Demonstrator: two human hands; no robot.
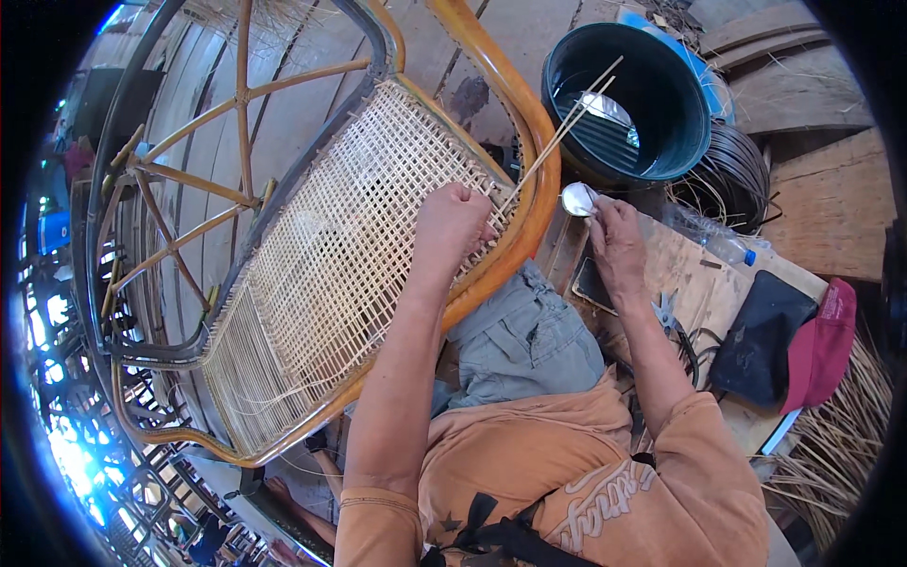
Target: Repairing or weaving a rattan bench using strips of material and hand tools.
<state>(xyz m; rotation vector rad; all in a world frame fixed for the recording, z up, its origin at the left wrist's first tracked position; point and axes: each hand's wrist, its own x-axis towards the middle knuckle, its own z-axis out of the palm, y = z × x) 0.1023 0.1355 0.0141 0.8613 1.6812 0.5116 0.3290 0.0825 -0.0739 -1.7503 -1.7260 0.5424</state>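
A rattan chair frame with a woven cane panel (326,198) lies across the left and middle, its orange-brown curved rail (540,123) toward me. My left hand (453,222) is closed in a fist on the weave near that rail; what its fingers hold, if anything, is hidden. Two thin cane strips (570,121) stick up from the panel's edge just beyond it, leaning over the bucket's rim. Between the fingertips of my right hand (619,244) is a small round thing (577,198), white and shiny inside like a little cup, held right of the rail.
A dark green bucket (619,156) with water stands beyond my right hand. Near it lie a coil of dark strands (723,170), a plastic bottle (727,248), pliers (665,312), a phone-like dark slab (592,283), a black pouch (763,331) and a maroon cap (822,345).
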